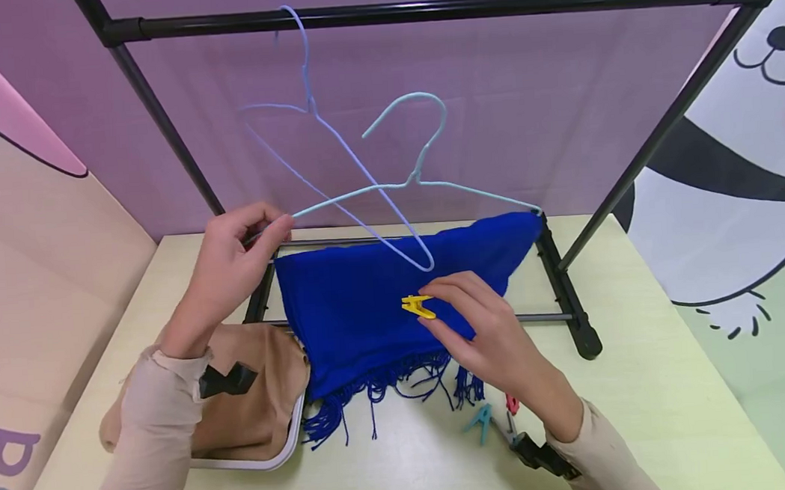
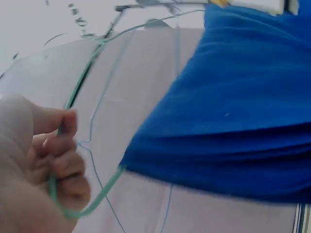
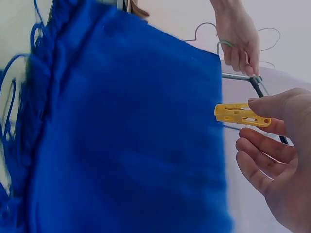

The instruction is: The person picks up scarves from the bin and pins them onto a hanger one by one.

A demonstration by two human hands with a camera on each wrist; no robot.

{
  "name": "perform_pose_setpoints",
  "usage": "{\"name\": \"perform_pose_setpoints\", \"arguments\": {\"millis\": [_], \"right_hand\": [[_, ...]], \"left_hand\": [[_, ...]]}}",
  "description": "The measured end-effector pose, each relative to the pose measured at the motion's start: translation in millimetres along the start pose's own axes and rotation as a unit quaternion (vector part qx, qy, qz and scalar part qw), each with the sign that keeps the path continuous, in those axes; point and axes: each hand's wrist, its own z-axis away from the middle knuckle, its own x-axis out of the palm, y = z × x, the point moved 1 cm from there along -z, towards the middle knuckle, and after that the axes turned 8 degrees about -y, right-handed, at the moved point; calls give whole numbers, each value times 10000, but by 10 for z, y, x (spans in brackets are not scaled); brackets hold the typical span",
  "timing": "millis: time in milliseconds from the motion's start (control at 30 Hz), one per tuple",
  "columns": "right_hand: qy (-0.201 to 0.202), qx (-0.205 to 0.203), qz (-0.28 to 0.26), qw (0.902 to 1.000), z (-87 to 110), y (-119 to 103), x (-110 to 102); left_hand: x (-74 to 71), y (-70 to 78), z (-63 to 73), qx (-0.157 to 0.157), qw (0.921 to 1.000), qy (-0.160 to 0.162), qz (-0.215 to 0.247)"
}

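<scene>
My left hand [image 1: 234, 258] pinches the left end of a mint-green wire hanger [image 1: 355, 192], whose hook points up and hangs on nothing. Folded over the hanger's lower bar is a blue fringed scarf [image 1: 369, 306], its tassels hanging down near the table. In the left wrist view, the fingers curl round the green wire [image 2: 109, 187] just beside the scarf's edge. My right hand [image 1: 488, 329] pinches a yellow clothespin [image 1: 418, 306] between thumb and fingers in front of the scarf. In the right wrist view the yellow clothespin [image 3: 242, 114] overlaps the scarf's edge.
A lilac hanger [image 1: 339, 139] hangs from the black rack's top bar [image 1: 486, 7], in front of the scarf. A white tray [image 1: 284, 454] with brown cloth [image 1: 242, 426] stands at left. A teal clothespin [image 1: 480, 422] and a red one [image 1: 512, 404] lie by my right wrist.
</scene>
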Motion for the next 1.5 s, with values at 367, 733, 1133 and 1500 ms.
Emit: {"name": "perform_pose_setpoints", "arguments": {"millis": [367, 733, 1133, 1500], "right_hand": [[-109, 67, -101, 9999, -3, -51, 39], [63, -233, 8, 9997, -12, -45, 27], [115, -445, -115, 9989, -158, -126, -11], [346, -624, 37, 9974, -461, -191, -178]], "left_hand": [[73, 139, -34, 186, 9776, -1240, 1692], [308, 98, -139, -336, 9721, -49, 2322], [468, 113, -180, -687, 9545, 751, 2803], [569, 155, -182, -1198, 8806, 851, 4505]]}}
